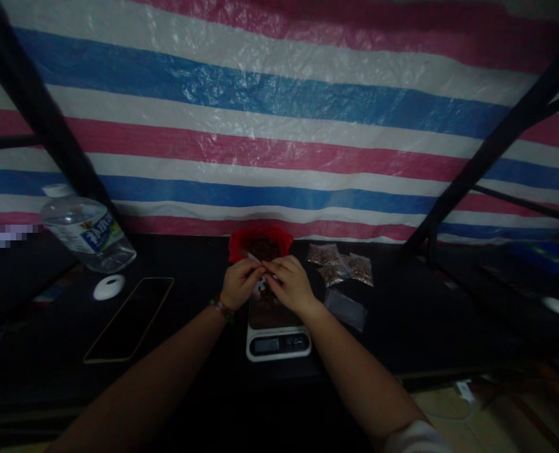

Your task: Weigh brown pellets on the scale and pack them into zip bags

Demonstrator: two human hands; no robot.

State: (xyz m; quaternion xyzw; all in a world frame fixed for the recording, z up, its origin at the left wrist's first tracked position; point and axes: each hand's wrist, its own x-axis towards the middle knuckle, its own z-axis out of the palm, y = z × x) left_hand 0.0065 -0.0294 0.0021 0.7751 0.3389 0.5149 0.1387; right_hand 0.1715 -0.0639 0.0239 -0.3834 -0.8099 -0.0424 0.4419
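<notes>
My left hand [238, 283] and my right hand [292, 283] meet over a white kitchen scale [279, 346]. Both have thumb and fingers pinched on the top of a small clear plastic bag [263, 288], which seems to contain brown bits; my fingers hide much of it. Just behind the hands is a red container [234, 244] with dark brown pieces in it. Several filled clear bags [334, 264] lie to the right of my right hand. Closer to me, flat clear bags [346, 309] rest beside the scale. Its display is too dim to read.
Left on the black table [199, 371] are a phone [131, 319], a white rounded object [109, 287] and a large clear plastic bottle [88, 229]. A striped plastic sheet [270, 145] hangs behind, between slanting dark frame bars [487, 151]. At far right lies something blue [546, 257].
</notes>
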